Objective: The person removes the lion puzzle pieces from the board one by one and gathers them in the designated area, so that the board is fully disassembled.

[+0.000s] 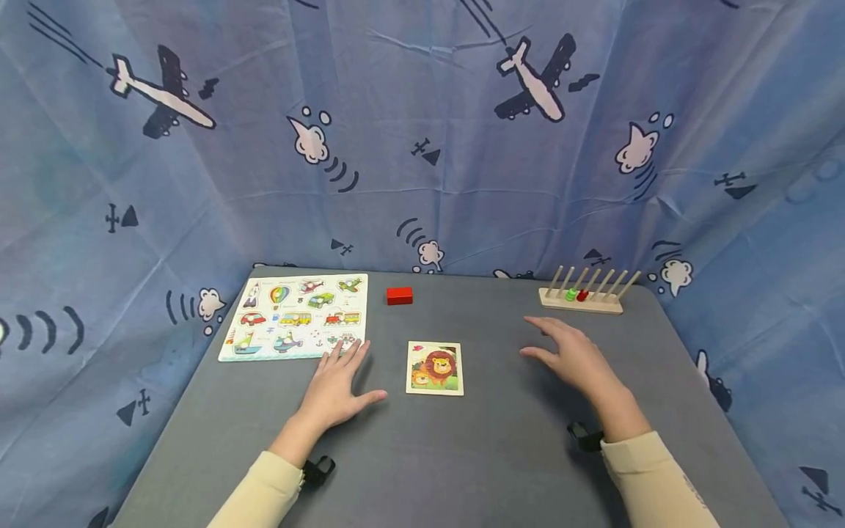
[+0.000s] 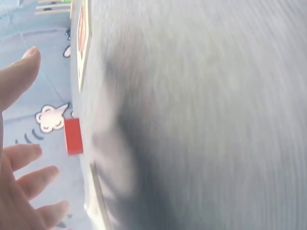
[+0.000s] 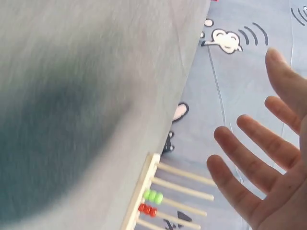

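My left hand hovers over the table with its fingers spread and holds nothing. Its fingertips overlap the lower right corner of a vehicle picture board in the head view. To its right lies a square lion puzzle with a pale wooden frame. On the other side, my right hand is raised above the table, thumb apart from straight fingers, holding nothing. Beyond it stands a wooden peg rack with several upright pegs; green beads and red beads sit low on two of them.
A red block lies toward the back of the grey table, right of the picture board. Behind the table's back edge hangs a blue cloth printed with airplanes, and it also runs along both sides.
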The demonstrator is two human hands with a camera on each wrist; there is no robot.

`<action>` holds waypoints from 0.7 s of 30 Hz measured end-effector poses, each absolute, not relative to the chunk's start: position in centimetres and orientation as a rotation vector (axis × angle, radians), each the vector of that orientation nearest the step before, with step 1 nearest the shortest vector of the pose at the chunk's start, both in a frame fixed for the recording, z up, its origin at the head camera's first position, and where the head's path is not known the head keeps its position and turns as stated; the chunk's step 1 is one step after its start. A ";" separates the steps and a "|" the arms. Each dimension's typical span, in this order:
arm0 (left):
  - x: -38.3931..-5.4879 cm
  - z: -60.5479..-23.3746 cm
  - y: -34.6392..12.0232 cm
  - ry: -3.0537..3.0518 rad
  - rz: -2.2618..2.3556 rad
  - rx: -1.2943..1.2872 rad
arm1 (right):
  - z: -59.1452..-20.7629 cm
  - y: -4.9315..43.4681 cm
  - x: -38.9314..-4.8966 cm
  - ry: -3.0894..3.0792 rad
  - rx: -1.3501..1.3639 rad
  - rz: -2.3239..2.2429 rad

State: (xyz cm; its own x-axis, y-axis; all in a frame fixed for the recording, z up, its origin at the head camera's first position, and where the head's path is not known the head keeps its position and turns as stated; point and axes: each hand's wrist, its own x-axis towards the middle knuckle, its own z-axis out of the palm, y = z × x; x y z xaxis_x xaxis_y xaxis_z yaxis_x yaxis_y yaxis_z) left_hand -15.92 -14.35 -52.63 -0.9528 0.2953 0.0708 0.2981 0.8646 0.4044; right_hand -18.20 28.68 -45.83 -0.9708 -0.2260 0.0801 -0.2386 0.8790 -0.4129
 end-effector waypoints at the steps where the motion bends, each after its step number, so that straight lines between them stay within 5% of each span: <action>1: -16.0 -52.8 -14.0 -3.031 -0.669 -0.478 | -46.0 28.3 -18.3 -3.002 0.376 0.683; 21: -17.6 -54.0 -8.1 -3.136 -0.902 -0.540 | -49.4 20.6 -20.2 -2.973 0.453 0.938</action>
State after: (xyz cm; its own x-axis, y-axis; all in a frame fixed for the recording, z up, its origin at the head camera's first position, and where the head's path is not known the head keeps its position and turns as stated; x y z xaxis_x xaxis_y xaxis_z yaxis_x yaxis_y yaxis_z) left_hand -17.57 -8.12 -54.02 -0.9332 0.3528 -0.0682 0.2626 0.7991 0.5408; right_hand -20.19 20.56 -49.38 -0.9586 -0.2741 0.0779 -0.2691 0.7811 -0.5634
